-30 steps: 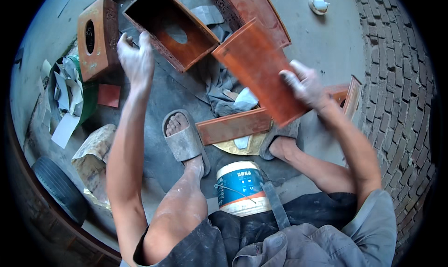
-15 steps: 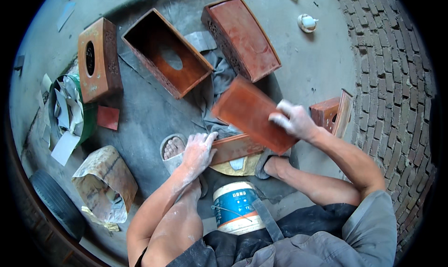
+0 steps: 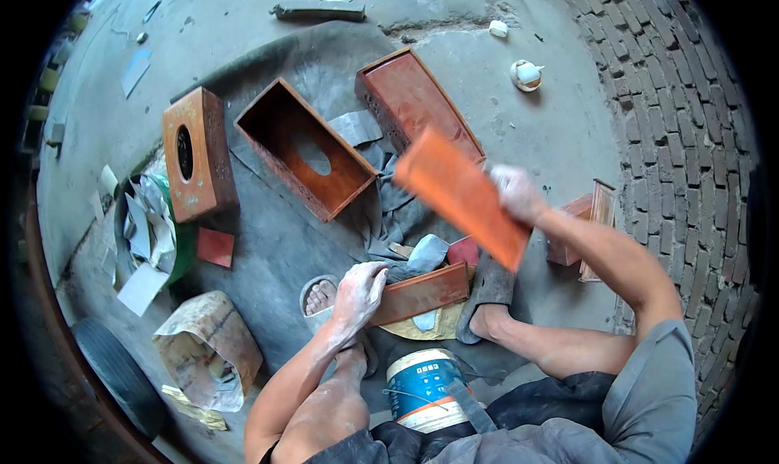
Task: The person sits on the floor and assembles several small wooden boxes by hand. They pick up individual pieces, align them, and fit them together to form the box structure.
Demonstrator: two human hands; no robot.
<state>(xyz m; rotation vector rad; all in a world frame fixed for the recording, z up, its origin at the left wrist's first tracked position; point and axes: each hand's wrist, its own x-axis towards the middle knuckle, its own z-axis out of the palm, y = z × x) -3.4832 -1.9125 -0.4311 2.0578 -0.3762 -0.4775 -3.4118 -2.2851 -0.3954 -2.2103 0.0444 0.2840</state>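
Observation:
My right hand (image 3: 517, 194) grips a reddish-brown wooden panel (image 3: 464, 198) by its right edge. The panel is in the air, tilted and smeared by motion. Between my feet lies a narrower wooden board (image 3: 423, 294), its lower edge over a yellow piece (image 3: 438, 324). My left hand (image 3: 359, 295) is closed at the left end of this board, fingers curled and powdered white. Just beyond the board are a pale blue folded piece (image 3: 428, 254) and a red piece (image 3: 462, 251). Behind the panel stands a reddish box (image 3: 422, 91) with carved sides.
An open wooden box (image 3: 280, 160) and a tissue box (image 3: 191, 160) with an oval hole stand on the dark sheet. At left are a green bucket (image 3: 185, 253) of scraps, a stained bag (image 3: 207, 334) and a tyre (image 3: 114, 375). A paint bucket (image 3: 422, 383) stands between my legs.
My view has shifted, so the scene sits lower. My right hand has raised and tilted the panel, uncovering the pale blue and red pieces. The left hand stays at the board's end, fingers more curled.

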